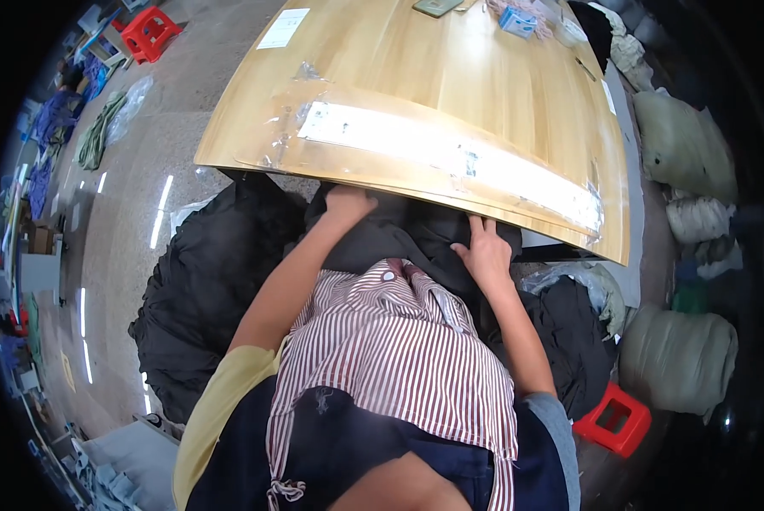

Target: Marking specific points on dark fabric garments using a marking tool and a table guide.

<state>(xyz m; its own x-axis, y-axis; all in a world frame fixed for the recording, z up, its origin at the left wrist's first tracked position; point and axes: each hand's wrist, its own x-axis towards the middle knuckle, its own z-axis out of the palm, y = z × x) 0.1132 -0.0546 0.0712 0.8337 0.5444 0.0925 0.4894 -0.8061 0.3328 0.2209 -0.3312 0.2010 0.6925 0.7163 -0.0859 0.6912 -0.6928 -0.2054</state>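
Note:
Black cloth lies over my lap and runs in under the near edge of the wooden table. My left hand is closed on this cloth just below the table edge, its fingertips partly hidden. On the right, my right hand rests on the same dark cloth, fingers stretched toward the table edge and thumb apart. A striped apron covers my front below both hands.
Large black fabric heaps lie left and right of me. A clear taped sheet covers the table's near part; a blue box stands farther back. Red stools and stuffed sacks are on the floor.

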